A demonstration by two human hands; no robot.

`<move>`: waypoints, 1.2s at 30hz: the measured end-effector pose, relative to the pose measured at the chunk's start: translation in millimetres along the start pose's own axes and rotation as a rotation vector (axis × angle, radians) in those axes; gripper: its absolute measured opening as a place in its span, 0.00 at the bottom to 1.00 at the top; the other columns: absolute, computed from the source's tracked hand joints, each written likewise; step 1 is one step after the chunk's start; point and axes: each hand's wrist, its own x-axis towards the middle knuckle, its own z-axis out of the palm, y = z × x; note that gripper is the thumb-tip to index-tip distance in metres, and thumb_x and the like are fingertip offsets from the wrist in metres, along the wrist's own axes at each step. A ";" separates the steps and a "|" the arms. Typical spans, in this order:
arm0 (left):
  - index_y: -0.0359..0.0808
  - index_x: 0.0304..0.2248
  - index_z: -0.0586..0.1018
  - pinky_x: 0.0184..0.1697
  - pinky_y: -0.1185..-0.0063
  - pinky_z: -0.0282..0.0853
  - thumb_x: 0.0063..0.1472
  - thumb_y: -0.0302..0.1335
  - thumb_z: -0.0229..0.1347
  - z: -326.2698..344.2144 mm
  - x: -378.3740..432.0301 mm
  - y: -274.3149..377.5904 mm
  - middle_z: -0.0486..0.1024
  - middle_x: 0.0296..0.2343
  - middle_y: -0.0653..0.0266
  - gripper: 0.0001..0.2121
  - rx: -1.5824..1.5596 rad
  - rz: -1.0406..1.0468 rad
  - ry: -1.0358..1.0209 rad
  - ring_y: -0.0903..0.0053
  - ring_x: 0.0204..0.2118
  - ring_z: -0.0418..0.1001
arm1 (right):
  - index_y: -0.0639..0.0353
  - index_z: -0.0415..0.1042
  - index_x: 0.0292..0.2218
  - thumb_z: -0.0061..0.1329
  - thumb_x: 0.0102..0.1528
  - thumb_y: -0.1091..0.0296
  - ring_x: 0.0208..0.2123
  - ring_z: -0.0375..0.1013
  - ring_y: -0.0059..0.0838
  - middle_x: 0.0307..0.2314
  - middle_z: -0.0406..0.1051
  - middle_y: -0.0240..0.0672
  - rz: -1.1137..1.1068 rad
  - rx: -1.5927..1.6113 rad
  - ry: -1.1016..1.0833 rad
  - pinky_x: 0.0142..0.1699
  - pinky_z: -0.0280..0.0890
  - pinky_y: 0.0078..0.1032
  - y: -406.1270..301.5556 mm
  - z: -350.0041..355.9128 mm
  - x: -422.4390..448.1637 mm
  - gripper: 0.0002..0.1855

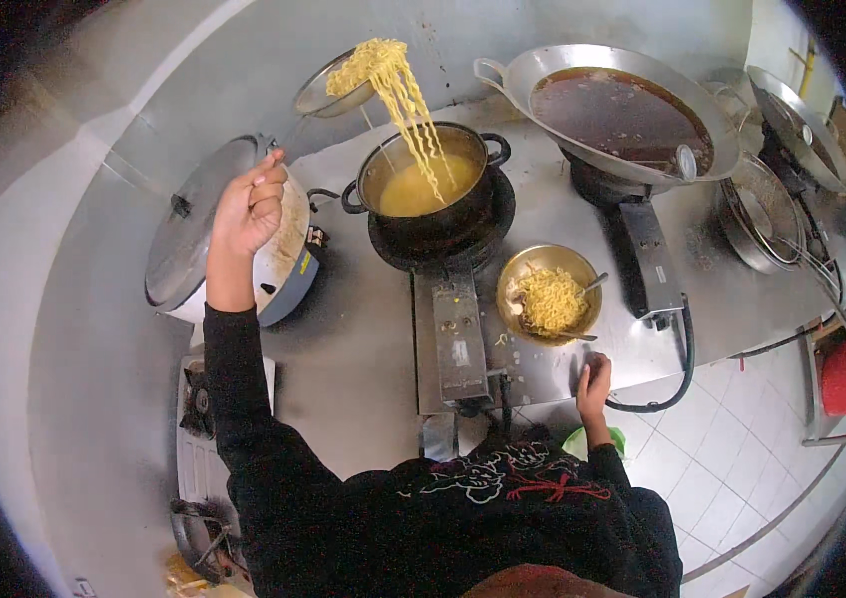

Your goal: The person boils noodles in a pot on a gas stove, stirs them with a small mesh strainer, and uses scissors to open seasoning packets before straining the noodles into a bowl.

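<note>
High on the left, my left hand (257,205) is closed around the thin handle of a mesh strainer (318,97). Yellow noodles (386,71) heap over the tilted strainer's rim, and long strands trail down into a dark two-handled pot (430,224). Cloudy yellow liquid (412,193) fills part of this pot, which stands on a burner. My right hand (596,381) is by the counter's front edge, thumb apart from loosely curled fingers, with nothing visible in it. Just beyond it sits a metal bowl (507,288) of noodles (554,300), with two utensil handles over its rim.
A large wok (520,82) of dark brown liquid stands on the right burner (651,258). Strainers (759,209) lie farther right. A large lidded cooker (292,261) is left of the pot. A black hose (684,374) loops past the front edge of the steel counter (542,381).
</note>
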 end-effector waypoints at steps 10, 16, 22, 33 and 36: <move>0.29 0.33 0.60 0.08 0.89 0.40 0.57 0.23 0.32 57.9 -4.9 22.8 0.55 0.15 0.70 0.07 0.010 0.070 -0.042 0.90 0.09 0.48 | 0.68 0.56 0.38 0.34 0.50 0.72 0.33 0.63 0.33 0.31 0.61 0.44 -0.119 -0.117 0.049 0.38 0.58 0.23 11.0 1.7 -0.5 0.13; 0.27 0.35 0.58 0.09 0.89 0.41 0.56 0.22 0.31 84.3 -4.6 40.7 0.55 0.17 0.68 0.09 0.031 0.076 -0.159 0.89 0.10 0.48 | 0.68 0.56 0.38 0.34 0.50 0.72 0.31 0.62 0.32 0.30 0.60 0.43 -0.124 -0.075 0.069 0.38 0.58 0.23 12.0 4.1 -0.1 0.13; 0.25 0.35 0.57 0.09 0.88 0.41 0.56 0.21 0.30 103.4 1.4 43.2 0.55 0.18 0.67 0.09 0.024 0.067 -0.187 0.89 0.10 0.48 | 0.69 0.56 0.38 0.34 0.49 0.73 0.31 0.62 0.32 0.30 0.60 0.43 -0.124 -0.113 0.045 0.37 0.57 0.22 10.3 1.0 0.3 0.13; 0.26 0.33 0.58 0.09 0.88 0.42 0.55 0.21 0.30 73.9 9.8 13.5 0.56 0.17 0.67 0.08 -0.051 0.019 -0.092 0.88 0.10 0.48 | 0.69 0.56 0.38 0.34 0.50 0.72 0.32 0.62 0.35 0.30 0.60 0.45 -0.099 -0.070 0.045 0.37 0.58 0.25 1.4 -0.8 0.5 0.14; 0.27 0.33 0.59 0.09 0.88 0.41 0.56 0.21 0.31 55.8 11.9 7.3 0.55 0.16 0.68 0.08 -0.070 -0.035 -0.100 0.89 0.10 0.48 | 0.69 0.56 0.38 0.34 0.50 0.71 0.32 0.63 0.35 0.30 0.60 0.45 -0.040 -0.039 0.018 0.37 0.58 0.25 -7.0 -2.8 0.4 0.14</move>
